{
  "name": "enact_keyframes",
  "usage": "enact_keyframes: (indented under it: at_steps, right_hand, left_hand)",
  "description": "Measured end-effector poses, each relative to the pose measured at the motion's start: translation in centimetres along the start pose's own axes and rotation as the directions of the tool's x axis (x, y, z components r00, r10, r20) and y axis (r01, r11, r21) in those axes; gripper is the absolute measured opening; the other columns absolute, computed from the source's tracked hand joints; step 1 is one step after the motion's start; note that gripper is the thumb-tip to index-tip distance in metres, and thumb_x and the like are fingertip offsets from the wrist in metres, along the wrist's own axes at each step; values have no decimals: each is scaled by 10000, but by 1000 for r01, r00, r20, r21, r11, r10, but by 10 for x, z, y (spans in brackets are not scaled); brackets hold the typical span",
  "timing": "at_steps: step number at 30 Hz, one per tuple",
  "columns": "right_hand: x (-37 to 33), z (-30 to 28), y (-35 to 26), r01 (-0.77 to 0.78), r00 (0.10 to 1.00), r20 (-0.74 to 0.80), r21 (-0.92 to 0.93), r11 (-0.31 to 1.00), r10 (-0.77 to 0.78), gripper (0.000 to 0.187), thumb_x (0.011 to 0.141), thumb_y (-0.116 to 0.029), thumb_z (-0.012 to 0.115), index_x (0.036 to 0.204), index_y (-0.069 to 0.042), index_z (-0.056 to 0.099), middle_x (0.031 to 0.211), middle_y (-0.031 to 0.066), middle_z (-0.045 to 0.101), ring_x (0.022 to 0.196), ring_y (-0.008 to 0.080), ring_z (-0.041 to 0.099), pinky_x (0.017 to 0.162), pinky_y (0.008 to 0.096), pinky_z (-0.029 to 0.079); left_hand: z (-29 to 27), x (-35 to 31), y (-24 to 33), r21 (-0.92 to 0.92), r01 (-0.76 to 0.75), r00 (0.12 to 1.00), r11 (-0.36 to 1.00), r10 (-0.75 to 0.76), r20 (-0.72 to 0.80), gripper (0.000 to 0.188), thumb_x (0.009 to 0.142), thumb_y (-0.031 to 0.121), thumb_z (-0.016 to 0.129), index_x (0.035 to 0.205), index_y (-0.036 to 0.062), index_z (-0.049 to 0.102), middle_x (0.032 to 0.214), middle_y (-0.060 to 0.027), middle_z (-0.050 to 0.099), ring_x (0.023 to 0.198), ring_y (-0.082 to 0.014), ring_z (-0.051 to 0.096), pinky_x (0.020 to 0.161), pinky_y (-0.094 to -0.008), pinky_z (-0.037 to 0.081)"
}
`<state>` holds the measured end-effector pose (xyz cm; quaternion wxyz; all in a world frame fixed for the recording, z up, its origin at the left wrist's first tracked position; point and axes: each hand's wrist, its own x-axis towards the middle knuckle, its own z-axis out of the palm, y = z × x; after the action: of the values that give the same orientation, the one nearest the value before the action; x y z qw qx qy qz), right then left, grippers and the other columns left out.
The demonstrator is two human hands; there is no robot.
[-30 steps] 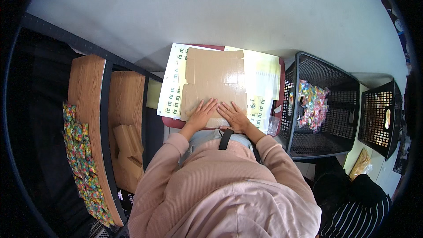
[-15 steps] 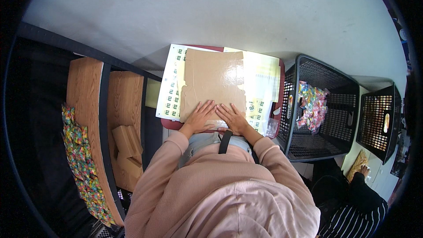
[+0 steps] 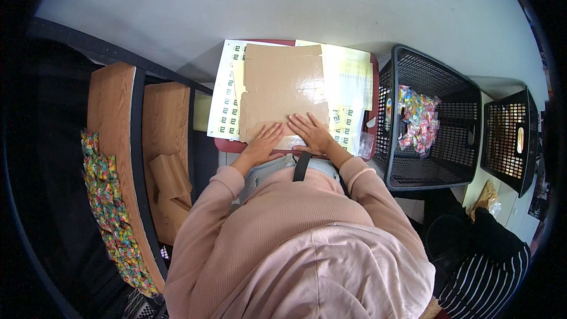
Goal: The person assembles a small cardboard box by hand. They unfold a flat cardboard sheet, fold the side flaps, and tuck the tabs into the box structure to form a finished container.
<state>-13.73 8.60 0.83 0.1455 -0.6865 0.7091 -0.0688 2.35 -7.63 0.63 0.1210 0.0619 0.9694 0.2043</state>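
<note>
A flat brown cardboard box blank (image 3: 284,77) lies in front of me, with notches along its sides and a glossy patch of light on it. It rests over printed white and yellow sheets (image 3: 348,82) on a small red table (image 3: 374,91). My left hand (image 3: 264,143) lies on the near part of the cardboard, its fingers stretched out. Just to its right, my right hand (image 3: 313,134) lies flat on the same cardboard with fingers spread. Neither hand holds anything.
A large black crate (image 3: 437,136) with small colourful packets (image 3: 418,119) stands on the right, a smaller black crate (image 3: 509,142) beyond it. On the left, a wood-topped shelf (image 3: 112,97) bears many colourful packets (image 3: 109,201); folded cardboard boxes (image 3: 171,177) lie beside it. Another person's striped garment (image 3: 487,280) shows lower right.
Most of the scene has shifted upward in the picture. My hands stay on the cardboard, the right one slightly farther from the left. The other person's hand at lower right no longer shows.
</note>
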Motion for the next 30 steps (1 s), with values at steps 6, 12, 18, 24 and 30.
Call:
enact_keyframes:
  at_steps: [6,12,18,24,30]
  right_hand:
    - [-7,-2,-17,-25,1000,2,-49,998,25,772,803,-588,303,1351,-69,139,1410,74,141,1307,191,100,1054,423,55]
    - [-14,11,-22,-18,999,36,-24,1000,19,781,808,-592,293,1357,-69,103,1413,74,127,1307,204,97,1054,415,59]
    - [-25,6,-24,-118,991,-58,27,993,120,771,801,-583,324,1332,-38,198,1399,92,178,1302,221,126,1053,417,63]
    - [-54,5,-20,-233,972,-39,-28,972,232,787,787,-588,347,1318,-20,226,1396,98,185,1299,213,140,1047,450,53]
    - [-53,0,-18,-241,970,-27,-25,970,241,693,796,-480,422,1303,-36,264,1391,96,194,1290,214,172,1044,462,74]
  left_hand:
    - [4,-4,4,54,35,999,998,-34,-31,697,825,434,424,1344,53,156,1403,-102,151,1307,-225,92,1053,-409,87]
    - [2,-5,5,22,17,999,1000,-16,-28,697,824,434,422,1337,35,172,1396,-131,158,1301,-262,111,1046,-433,101]
    - [4,-3,3,49,34,999,998,-33,-24,723,812,490,416,1342,64,170,1409,-82,142,1305,-221,99,1052,-422,83]
    - [0,-3,3,16,14,999,1000,-13,-47,732,807,474,435,1333,34,178,1403,-112,143,1302,-253,104,1045,-442,88]
    - [4,-4,4,26,23,996,999,-21,-90,693,811,437,454,1330,53,201,1398,-97,164,1297,-234,125,1048,-407,113]
